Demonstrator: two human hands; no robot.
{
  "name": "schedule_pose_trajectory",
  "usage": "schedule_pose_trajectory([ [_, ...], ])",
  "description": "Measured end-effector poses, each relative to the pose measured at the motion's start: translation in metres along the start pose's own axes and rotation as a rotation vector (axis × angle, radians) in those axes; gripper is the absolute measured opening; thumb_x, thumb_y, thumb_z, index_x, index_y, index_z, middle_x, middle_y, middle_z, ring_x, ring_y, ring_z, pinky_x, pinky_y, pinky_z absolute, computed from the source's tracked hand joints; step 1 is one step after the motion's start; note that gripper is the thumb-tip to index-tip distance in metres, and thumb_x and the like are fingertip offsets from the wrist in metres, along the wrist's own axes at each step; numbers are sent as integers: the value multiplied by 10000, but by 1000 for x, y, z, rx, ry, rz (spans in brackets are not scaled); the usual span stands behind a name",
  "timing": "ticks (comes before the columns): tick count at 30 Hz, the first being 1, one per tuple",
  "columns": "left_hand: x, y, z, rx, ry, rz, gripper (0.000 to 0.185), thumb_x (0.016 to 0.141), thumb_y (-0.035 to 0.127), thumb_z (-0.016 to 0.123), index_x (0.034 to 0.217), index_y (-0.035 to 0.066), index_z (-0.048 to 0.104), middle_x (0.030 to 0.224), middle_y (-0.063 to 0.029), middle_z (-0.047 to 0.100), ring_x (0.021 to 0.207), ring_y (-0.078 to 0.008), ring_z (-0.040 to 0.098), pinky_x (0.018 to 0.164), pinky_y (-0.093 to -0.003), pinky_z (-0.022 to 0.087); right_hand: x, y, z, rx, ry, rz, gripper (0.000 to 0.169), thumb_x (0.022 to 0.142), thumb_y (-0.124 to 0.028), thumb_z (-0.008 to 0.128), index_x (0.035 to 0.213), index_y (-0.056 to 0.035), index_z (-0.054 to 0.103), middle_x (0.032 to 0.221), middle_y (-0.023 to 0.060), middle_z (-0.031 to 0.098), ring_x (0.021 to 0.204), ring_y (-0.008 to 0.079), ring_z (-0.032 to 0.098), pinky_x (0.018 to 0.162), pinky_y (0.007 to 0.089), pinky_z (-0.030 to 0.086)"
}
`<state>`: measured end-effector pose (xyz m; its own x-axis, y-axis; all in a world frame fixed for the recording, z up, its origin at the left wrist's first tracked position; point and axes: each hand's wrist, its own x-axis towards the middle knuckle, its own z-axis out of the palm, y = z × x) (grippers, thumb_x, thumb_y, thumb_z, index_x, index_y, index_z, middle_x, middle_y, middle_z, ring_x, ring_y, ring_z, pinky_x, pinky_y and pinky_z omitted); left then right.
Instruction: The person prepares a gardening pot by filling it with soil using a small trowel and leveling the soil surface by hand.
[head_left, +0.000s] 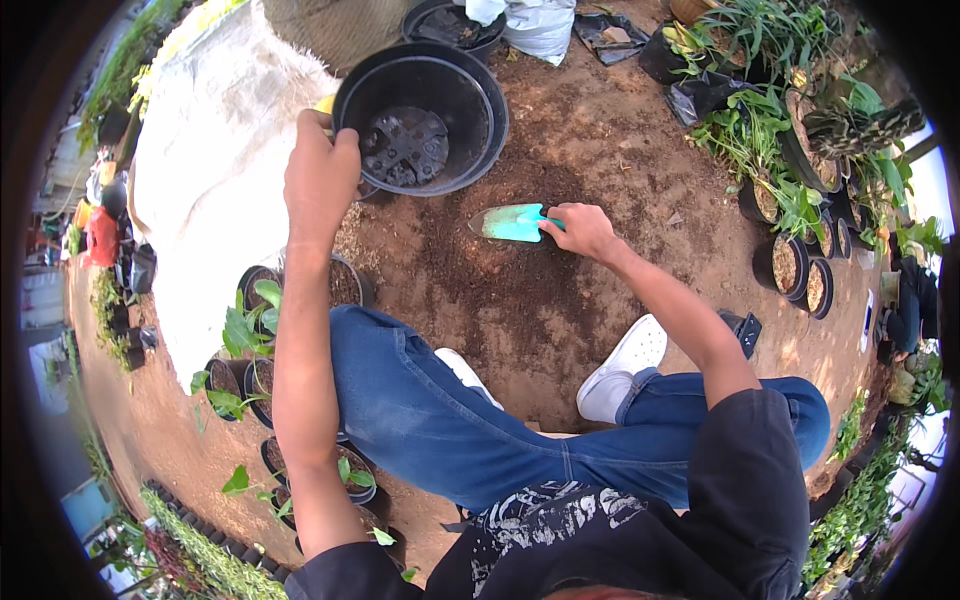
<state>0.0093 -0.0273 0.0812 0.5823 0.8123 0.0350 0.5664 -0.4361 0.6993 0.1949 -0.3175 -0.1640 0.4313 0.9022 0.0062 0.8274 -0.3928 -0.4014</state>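
Observation:
My left hand (322, 176) grips the near-left rim of a large black plastic plant pot (480, 127). The pot is tilted so its hollow inside and perforated bottom face me, and I see no soil filling it. In my right hand (581, 229) is the handle of a turquoise garden trowel (517, 223). Its blade points left and bears traces of soil. Dark loose soil (517, 277) is spread over the ground beneath the trowel, in front of my feet. My left fingertips are partly hidden behind the pot's rim.
A white woven sheet or sack (217, 150) covers the left side. Small potted plants (255, 322) stand beside my left leg. Black pots with dry filling (786, 262) and leafy plants line the right. Another black pot (457, 34) and a white plastic bag (541, 30) sit at the back.

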Motion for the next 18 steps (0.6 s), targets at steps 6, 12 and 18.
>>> schedule_pose_trajectory([
  [6,16,10,63,-99,-426,-17,328,921,118,471,1222,-9,449,761,-151,673,540,-211,672,500,-332,522,-10,61,2,757,136,686,489,1009,-444,519,940,-13,741,635,56,584,606,160,577,560,329,444],
  [12,0,-63,147,-325,-733,-421,379,1009,82,413,1348,93,242,891,-156,657,657,-237,704,429,-298,460,-47,98,36,1079,221,889,406,1058,-374,439,1070,-26,647,698,12,556,552,119,514,486,299,417],
  [18,-8,-66,174,-111,-854,-122,395,988,108,463,1336,61,282,1017,-201,676,657,-236,730,434,-329,505,-81,131,82,514,251,994,404,1063,-372,394,1099,-47,631,678,58,609,559,163,586,511,341,482],
])
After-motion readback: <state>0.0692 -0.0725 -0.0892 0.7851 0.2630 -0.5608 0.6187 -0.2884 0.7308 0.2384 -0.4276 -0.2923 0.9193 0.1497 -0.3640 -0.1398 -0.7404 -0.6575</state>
